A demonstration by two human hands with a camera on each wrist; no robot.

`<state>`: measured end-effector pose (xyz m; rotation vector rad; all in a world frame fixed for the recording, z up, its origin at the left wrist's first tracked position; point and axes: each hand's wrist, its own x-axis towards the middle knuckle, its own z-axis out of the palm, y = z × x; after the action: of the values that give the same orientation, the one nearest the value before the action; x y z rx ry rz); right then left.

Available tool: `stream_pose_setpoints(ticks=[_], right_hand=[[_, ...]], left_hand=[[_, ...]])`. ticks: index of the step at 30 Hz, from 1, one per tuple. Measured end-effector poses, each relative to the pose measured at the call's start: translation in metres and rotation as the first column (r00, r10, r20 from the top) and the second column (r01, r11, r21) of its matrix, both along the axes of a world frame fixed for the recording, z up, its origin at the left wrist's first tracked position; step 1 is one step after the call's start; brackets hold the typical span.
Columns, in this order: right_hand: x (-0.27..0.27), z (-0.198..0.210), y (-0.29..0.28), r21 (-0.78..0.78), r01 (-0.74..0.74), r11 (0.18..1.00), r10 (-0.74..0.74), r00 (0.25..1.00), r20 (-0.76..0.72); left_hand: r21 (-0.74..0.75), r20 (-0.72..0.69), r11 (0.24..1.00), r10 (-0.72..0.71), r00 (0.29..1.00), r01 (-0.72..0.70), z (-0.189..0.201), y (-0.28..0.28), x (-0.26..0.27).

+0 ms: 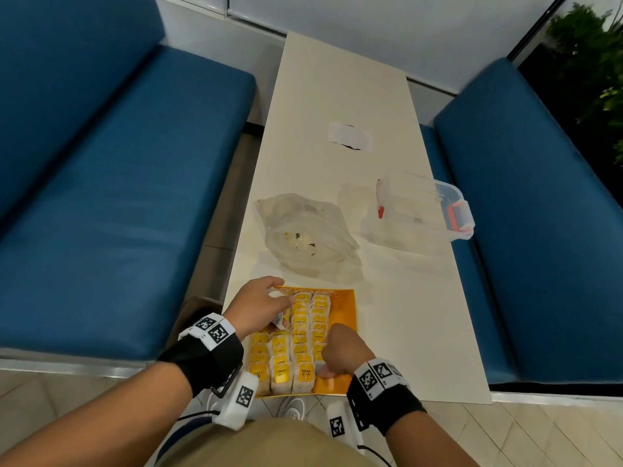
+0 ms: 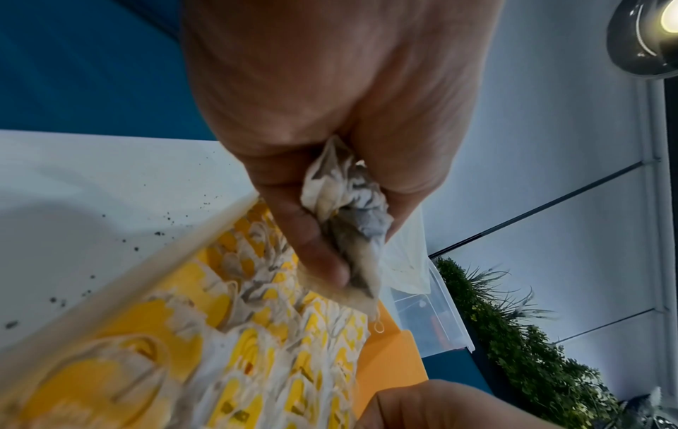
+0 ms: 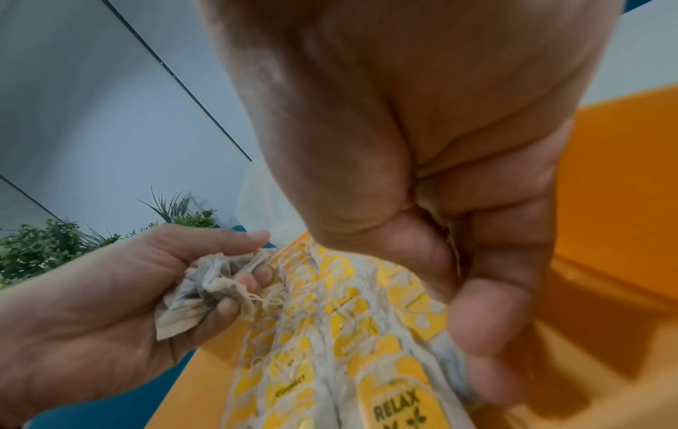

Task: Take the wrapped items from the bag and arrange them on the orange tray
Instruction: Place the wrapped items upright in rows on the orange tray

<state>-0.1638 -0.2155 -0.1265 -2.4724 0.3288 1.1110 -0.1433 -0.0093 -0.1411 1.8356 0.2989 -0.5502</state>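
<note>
An orange tray (image 1: 344,308) lies at the table's near edge with several rows of wrapped tea bags with yellow tags (image 1: 296,338) lined up on it. My left hand (image 1: 259,305) hovers over the tray's far left corner and grips a crumpled bunch of tea bags (image 2: 352,209), also seen in the right wrist view (image 3: 205,290). My right hand (image 1: 340,352) is curled over the near end of the rightmost row, thumb and fingers pinching a tea bag (image 1: 322,368) there. The clear plastic bag (image 1: 310,237) lies slumped just beyond the tray.
A clear lidded box with orange clips (image 1: 421,210) sits to the right of the bag. A white packet (image 1: 350,136) lies farther back. Blue benches (image 1: 101,197) flank the narrow cream table (image 1: 404,315). The tray's right strip is bare orange (image 3: 623,174).
</note>
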Motion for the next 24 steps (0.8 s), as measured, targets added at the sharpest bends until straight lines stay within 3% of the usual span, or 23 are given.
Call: stream_pose_setpoints(ticks=[14, 19, 21, 24], right_hand=[[0.0, -0.006, 0.005, 0.046, 0.084, 0.995, -0.086, 0.995, 0.057], [0.0, -0.002, 0.006, 0.024, 0.042, 0.999, -0.043, 0.997, 0.071], [0.001, 0.003, 0.005, 0.022, 0.02, 1.0, -0.022, 0.995, 0.093], [0.006, 0.015, 0.003, 0.079, 0.028, 0.996, -0.046, 0.969, 0.243]], left_hand=[[-0.031, 0.004, 1.0, -0.003, 1.0, 0.003, 0.002, -0.002, -0.003], [-0.065, -0.015, 0.997, 0.028, 1.0, -0.029, 0.005, -0.002, -0.003], [-0.136, -0.039, 0.987, 0.078, 0.996, -0.083, 0.014, -0.001, -0.002], [-0.308, -0.17, 0.93, 0.155, 0.973, -0.202, 0.024, 0.0, 0.0]])
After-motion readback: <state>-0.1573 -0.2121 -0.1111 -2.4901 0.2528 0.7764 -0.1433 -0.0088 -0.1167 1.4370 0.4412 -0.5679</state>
